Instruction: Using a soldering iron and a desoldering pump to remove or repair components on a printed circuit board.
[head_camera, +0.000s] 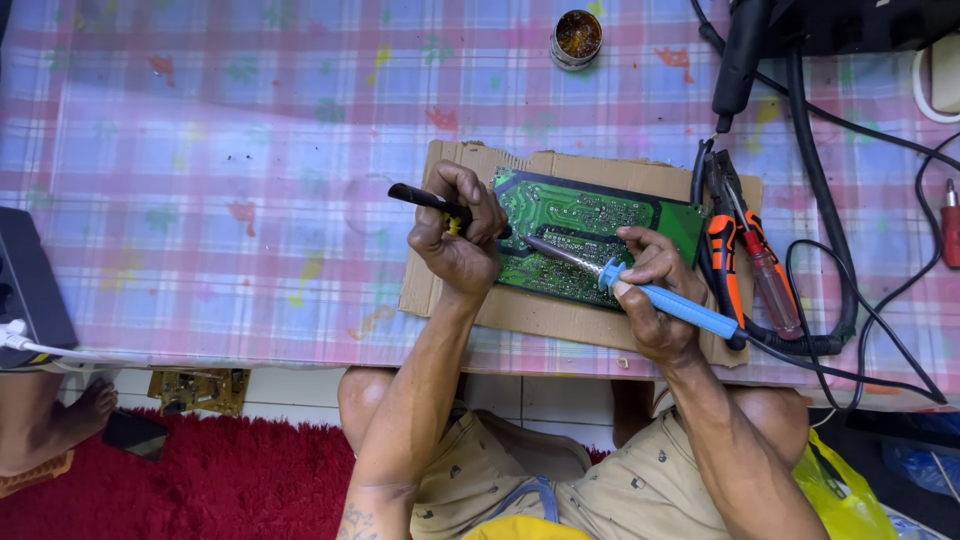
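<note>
A green circuit board (590, 215) lies solder side up on a sheet of brown cardboard (520, 305). My left hand (460, 235) rests at the board's left edge, fingers closed around a black, yellow-banded tool (425, 199) whose handle sticks out to the left. My right hand (650, 290) grips a blue-handled soldering iron (680, 308). Its metal tip (555, 252) touches the board near my left hand.
Orange-handled pliers (722, 255) and a screwdriver (770, 270) lie right of the cardboard among black cables (830, 230). A small round tin (577, 38) sits at the far edge of the checked tablecloth (200, 200). Another person's bare foot (50, 425) rests on a red rug (200, 480).
</note>
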